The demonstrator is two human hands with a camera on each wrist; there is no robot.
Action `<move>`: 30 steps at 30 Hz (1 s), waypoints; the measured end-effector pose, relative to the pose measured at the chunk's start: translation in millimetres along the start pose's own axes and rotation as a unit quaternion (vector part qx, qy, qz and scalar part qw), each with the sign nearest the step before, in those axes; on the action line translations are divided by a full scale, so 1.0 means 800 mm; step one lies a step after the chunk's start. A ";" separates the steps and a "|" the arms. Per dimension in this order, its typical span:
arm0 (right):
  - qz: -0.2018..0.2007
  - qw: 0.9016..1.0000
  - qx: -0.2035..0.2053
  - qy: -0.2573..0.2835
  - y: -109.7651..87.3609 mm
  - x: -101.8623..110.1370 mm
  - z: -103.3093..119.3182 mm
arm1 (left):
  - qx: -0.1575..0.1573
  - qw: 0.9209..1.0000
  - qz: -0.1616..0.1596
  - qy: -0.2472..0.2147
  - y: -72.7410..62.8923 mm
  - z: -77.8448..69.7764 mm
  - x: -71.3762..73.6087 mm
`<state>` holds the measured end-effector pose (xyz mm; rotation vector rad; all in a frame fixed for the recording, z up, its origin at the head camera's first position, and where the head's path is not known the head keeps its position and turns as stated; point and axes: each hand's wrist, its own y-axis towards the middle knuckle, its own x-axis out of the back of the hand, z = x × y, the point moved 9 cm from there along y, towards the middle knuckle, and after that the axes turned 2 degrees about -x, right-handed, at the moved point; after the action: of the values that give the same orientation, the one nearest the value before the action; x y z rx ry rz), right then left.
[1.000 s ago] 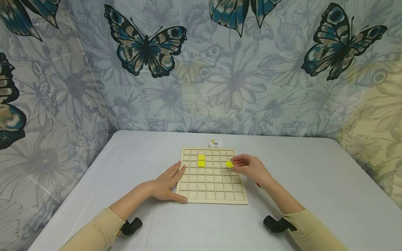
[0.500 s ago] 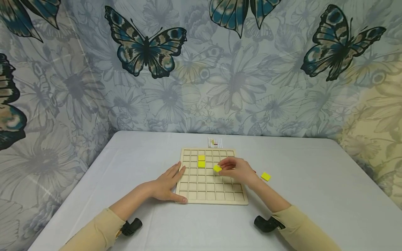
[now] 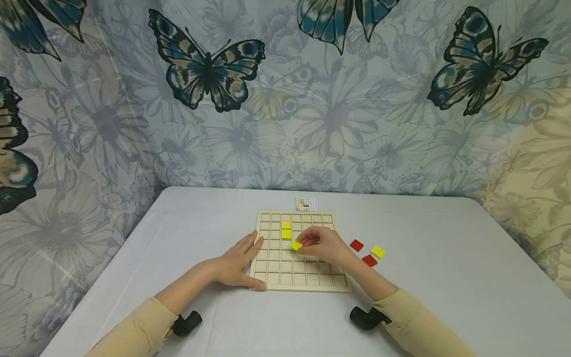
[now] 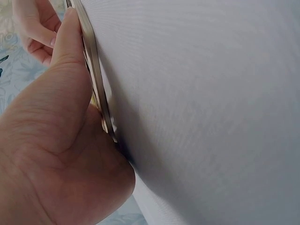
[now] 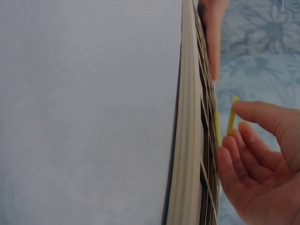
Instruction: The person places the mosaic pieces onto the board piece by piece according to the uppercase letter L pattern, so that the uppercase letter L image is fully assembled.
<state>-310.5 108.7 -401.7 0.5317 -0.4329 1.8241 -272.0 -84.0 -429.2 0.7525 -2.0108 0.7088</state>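
A pale wooden grid board lies on the white table, two yellow square tiles set one behind the other in its cells. My right hand pinches another yellow tile between thumb and fingertips, close over the board just in front of those two. In the right wrist view this thin tile stands on edge to the camera, near the board's surface. With fingers spread, my left hand rests along the board's left edge, its thumb on the front left corner; the left wrist view shows the thumb against the rim.
Right of the board lie two red tiles, one farther back and one nearer, with a yellow tile beside them. A small card with a printed coloured grid lies behind the board. Patterned cloth hangs behind the table.
My right hand has moved left across the board with the pinched yellow tile, from the right edge toward the two set tiles. Loose tiles at right have come into sight. My left hand stays put.
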 end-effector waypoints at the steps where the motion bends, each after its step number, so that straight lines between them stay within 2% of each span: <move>1: 0.002 1.000 0.001 -0.002 0.001 -0.002 0.001 | 0.001 1.000 0.000 -0.001 0.000 0.000 0.000; 9: 0.007 0.998 0.042 -0.045 0.005 -0.014 0.014 | 0.009 1.000 0.002 0.001 0.000 0.001 0.000; 18: 0.006 0.994 0.067 -0.086 0.012 -0.019 0.024 | 0.007 1.000 0.004 0.004 0.000 0.001 0.002; 30: 0.000 0.990 0.091 -0.105 0.016 -0.023 0.032 | 0.003 1.000 0.004 0.001 -0.001 0.001 0.000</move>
<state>-314.1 76.9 -391.3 0.8559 -0.4091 1.8241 -271.9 -85.4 -429.3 0.7481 -2.0116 0.7204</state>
